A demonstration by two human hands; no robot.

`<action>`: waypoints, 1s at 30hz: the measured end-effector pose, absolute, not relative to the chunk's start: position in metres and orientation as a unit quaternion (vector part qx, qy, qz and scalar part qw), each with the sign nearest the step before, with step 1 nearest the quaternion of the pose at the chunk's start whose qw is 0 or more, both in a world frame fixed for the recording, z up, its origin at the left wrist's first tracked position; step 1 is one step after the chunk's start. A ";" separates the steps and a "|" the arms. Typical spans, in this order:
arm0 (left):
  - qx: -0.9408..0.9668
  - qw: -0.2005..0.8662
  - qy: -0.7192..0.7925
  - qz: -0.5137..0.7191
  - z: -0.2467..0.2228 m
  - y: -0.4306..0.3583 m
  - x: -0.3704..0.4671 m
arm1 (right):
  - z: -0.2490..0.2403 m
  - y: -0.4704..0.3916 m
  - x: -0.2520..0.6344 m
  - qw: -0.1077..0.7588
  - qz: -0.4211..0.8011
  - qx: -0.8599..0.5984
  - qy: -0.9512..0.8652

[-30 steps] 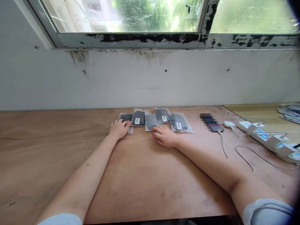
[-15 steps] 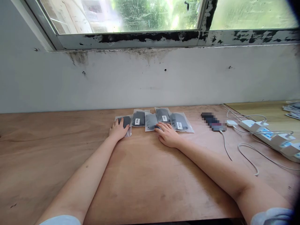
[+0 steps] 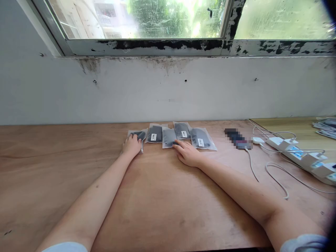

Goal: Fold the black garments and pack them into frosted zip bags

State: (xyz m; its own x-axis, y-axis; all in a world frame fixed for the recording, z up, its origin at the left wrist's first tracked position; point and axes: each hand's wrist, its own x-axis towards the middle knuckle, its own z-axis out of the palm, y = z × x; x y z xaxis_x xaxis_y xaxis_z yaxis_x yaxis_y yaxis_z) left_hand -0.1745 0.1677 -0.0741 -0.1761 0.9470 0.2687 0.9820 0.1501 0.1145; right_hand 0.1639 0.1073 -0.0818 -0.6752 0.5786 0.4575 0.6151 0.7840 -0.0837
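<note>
Several frosted plastic pouches with dark contents lie in an uneven row near the wall. My left hand [image 3: 131,146] curls its fingers over the leftmost pouch [image 3: 141,134], which looks creased beneath them. Right beside it is a pouch with a white label [image 3: 154,133]. My right hand [image 3: 187,152] lies open, its fingertips on the lower edge of the middle pouch [image 3: 168,137]. Around that hand are the back labelled pouch [image 3: 181,130] and the right labelled pouch [image 3: 202,138]. What is inside the pouches cannot be made out.
A blurred-out phone-like object [image 3: 237,139] with a cable lies to the right. Beyond it are a white power strip [image 3: 301,154] with plugged-in adapters and loose white cables [image 3: 278,175]. A white wall [image 3: 168,91] with a window bounds the wooden table [image 3: 157,203].
The fingers of my left hand, earlier spread flat on the leftmost pouch, have curled in and bunched it. My right hand has hardly moved. The view has shifted slightly.
</note>
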 end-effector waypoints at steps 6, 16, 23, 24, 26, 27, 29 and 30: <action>-0.625 0.061 -0.759 -0.171 -0.073 0.170 -0.179 | -0.083 0.107 0.165 0.240 -0.026 -0.326 -0.914; -0.635 0.072 -0.762 -0.107 -0.082 0.168 -0.173 | -0.085 0.109 0.165 0.240 -0.008 -0.328 -0.914; -0.639 0.058 -0.759 -0.106 -0.082 0.166 -0.174 | -0.087 0.110 0.165 0.237 -0.012 -0.330 -0.914; -0.645 0.055 -0.755 -0.100 -0.082 0.167 -0.175 | -0.087 0.110 0.165 0.236 -0.013 -0.331 -0.914; -0.658 0.042 -0.747 -0.084 -0.083 0.167 -0.175 | -0.087 0.110 0.165 0.235 -0.012 -0.331 -0.914; -0.659 0.038 -0.746 -0.083 -0.083 0.167 -0.174 | -0.087 0.109 0.166 0.235 -0.011 -0.331 -0.914; -0.652 0.057 -0.750 -0.100 -0.084 0.167 -0.174 | -0.086 0.109 0.166 0.232 -0.009 -0.330 -0.915; -0.647 0.074 -0.751 -0.109 -0.085 0.167 -0.173 | -0.086 0.110 0.166 0.230 -0.008 -0.330 -0.916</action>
State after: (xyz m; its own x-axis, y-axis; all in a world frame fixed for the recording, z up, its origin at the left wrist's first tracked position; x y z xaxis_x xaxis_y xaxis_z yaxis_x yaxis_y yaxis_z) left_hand -0.1732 0.1670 -0.0847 -0.1514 0.9558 0.2519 0.9881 0.1388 0.0669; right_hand 0.1659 0.1095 -0.0863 -0.6767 0.6002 0.4263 0.6078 0.7823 -0.1365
